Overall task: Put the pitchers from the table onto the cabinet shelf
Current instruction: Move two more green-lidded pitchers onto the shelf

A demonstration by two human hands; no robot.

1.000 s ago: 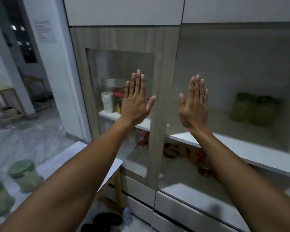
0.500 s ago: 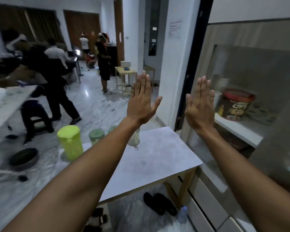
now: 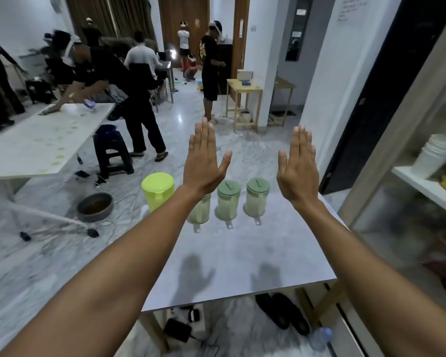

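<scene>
Several pitchers stand in a row at the far edge of the grey table (image 3: 242, 256): a bright yellow-green pitcher (image 3: 158, 189) at the left, then three clear pitchers with green lids, one (image 3: 199, 212) partly hidden behind my left wrist, one (image 3: 228, 200) in the middle, one (image 3: 257, 197) at the right. My left hand (image 3: 204, 161) and my right hand (image 3: 298, 166) are raised above the table, palms forward, fingers straight, holding nothing. The cabinet shelf (image 3: 428, 188) is at the right behind a glass door.
A stack of white cups (image 3: 434, 155) and a yellow packet sit on the cabinet shelf. Black shoes (image 3: 281, 313) lie under the table. A metal pan (image 3: 95, 206) sits on the floor at the left. Several people stand beyond, near a long white table (image 3: 36, 143).
My view has swung left from the cabinet to the table, bringing the row of pitchers into full sight. Both hands stay raised and flat in front of me.
</scene>
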